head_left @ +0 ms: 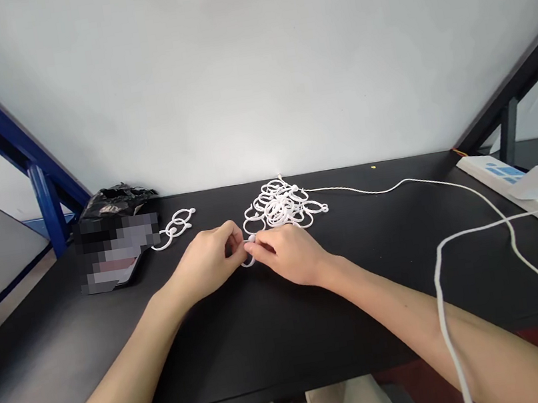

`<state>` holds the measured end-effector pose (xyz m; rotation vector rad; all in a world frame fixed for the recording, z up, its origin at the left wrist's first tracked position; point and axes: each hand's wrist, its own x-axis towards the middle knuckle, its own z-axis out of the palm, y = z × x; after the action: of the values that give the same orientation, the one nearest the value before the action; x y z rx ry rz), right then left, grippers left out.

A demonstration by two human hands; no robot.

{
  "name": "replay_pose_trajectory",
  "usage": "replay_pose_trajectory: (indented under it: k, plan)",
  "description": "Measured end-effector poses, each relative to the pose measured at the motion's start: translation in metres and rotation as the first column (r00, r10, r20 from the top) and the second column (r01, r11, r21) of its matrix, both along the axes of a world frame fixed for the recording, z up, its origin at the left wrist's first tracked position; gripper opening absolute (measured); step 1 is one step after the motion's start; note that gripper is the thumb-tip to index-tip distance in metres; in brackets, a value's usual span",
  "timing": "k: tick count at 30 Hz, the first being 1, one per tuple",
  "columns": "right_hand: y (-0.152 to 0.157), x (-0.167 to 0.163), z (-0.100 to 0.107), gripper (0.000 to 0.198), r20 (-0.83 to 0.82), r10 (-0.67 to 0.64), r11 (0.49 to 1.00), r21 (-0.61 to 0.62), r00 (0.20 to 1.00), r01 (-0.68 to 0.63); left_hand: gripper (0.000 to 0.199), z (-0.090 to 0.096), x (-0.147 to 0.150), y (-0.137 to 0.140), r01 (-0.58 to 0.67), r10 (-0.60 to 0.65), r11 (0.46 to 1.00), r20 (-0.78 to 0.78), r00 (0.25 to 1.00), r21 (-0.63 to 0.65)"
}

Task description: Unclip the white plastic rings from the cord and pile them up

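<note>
In the middle of the black table, my left hand [211,257] and my right hand [287,254] meet with fingers pinched on one white plastic ring [249,264]. The ring has a small round knob, and my fingertips hide most of it. Just beyond my right hand lies a tangled pile of similar white rings [282,206]. A few separate white rings [179,225] lie partly overlapping to the left, past my left hand.
A black plastic bag [117,200] and a blurred-out dark object [120,254] sit at the left. A white power strip [514,185] lies at the right. A white cable [439,257] loops across the right side, over my right forearm. A pale wall [280,72] rises behind the black table [270,343].
</note>
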<state>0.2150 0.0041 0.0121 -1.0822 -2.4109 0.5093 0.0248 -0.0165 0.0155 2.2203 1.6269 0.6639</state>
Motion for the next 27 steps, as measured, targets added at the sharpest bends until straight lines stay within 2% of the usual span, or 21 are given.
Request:
replay_pose_trajectory:
  k: [9,12,14,18,21,23,25,26,27]
  plan:
    - [-0.004,-0.002,-0.003,0.029,0.099,-0.044,0.997,-0.051,0.994,0.049,0.008,-0.007,0.005,0.001,0.043,-0.039,0.998,-0.11,0.993,0.042]
    - [-0.004,-0.003,-0.001,0.028,0.142,-0.073,0.996,-0.047,0.987,0.081,0.012,-0.01,0.005,0.005,0.058,-0.052,0.996,-0.078,0.996,0.071]
    - [-0.004,-0.005,0.001,0.026,0.151,-0.118,0.992,-0.022,0.981,0.122,0.016,-0.01,0.005,0.008,0.023,-0.02,0.996,-0.031,0.999,0.087]
    - [-0.005,-0.007,0.004,0.027,0.093,-0.201,0.979,0.054,0.975,0.196,0.027,-0.009,0.0,0.015,-0.125,0.117,0.984,0.065,0.991,0.129]
    - [0.002,0.003,0.006,0.03,0.026,-0.233,0.968,0.104,0.972,0.229,0.03,-0.009,-0.013,0.018,-0.113,0.116,0.976,-0.006,0.993,0.185]
    - [0.013,0.016,0.008,0.03,-0.01,-0.305,0.944,0.128,0.952,0.304,0.032,-0.01,-0.026,0.019,-0.2,0.241,0.935,-0.111,0.964,0.293]
    - [0.026,0.03,0.01,0.034,0.003,-0.422,0.897,0.144,0.907,0.417,0.033,-0.012,-0.039,0.018,-0.355,0.475,0.829,-0.207,0.855,0.433]
    - [0.033,0.036,0.011,0.036,0.037,-0.476,0.872,0.148,0.879,0.466,0.035,-0.013,-0.045,0.017,-0.397,0.547,0.793,-0.252,0.798,0.463]
    - [0.039,0.042,0.012,0.038,0.09,-0.524,0.848,0.144,0.847,0.51,0.037,-0.014,-0.051,0.016,-0.408,0.575,0.785,-0.306,0.759,0.465]
